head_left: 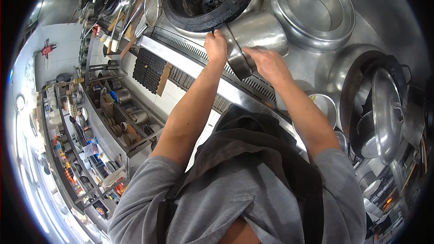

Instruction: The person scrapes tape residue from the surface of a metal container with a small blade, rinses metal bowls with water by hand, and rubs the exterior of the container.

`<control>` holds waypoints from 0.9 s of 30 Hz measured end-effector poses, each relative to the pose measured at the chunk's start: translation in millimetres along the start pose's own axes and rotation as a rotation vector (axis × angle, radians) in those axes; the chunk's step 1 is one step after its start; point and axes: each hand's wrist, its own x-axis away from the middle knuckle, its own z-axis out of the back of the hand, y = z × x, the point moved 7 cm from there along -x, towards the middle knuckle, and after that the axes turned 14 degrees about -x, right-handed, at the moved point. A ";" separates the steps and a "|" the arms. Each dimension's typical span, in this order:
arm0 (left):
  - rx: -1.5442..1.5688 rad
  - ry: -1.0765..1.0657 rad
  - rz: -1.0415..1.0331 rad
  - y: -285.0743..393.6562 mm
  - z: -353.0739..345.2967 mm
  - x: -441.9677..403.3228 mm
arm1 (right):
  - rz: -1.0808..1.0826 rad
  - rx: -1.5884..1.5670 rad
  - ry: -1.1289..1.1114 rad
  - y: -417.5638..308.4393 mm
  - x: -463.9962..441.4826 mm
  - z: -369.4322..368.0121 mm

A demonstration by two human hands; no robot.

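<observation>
A cylindrical stainless steel pot lies tipped on its side over the stove's front edge, its rim band toward me. The fingers of my left hand are closed on the rim at its left side. My right hand holds the rim at the right, the index finger stretched along the metal. The inside of the pot does not show. Just behind it is a blackened wok burner with a perforated grate. A round metal basin sits on the steel counter to the right.
Below the counter edge runs a slotted drain. A wire strainer and ladles stand at the left. On the right are a dark wok, a metal lid and a bowl. Shelves with pots line the left.
</observation>
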 end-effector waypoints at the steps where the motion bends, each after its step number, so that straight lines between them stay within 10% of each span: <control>1: 0.001 0.001 -0.007 -3.0 -3.0 -3.0 | 0.006 0.003 -0.004 -2.8 6.0 3.3; 27: -0.027 -0.242 0.122 1.6 -22.0 -38.0 | -0.110 0.138 -0.185 6.6 24.0 7.2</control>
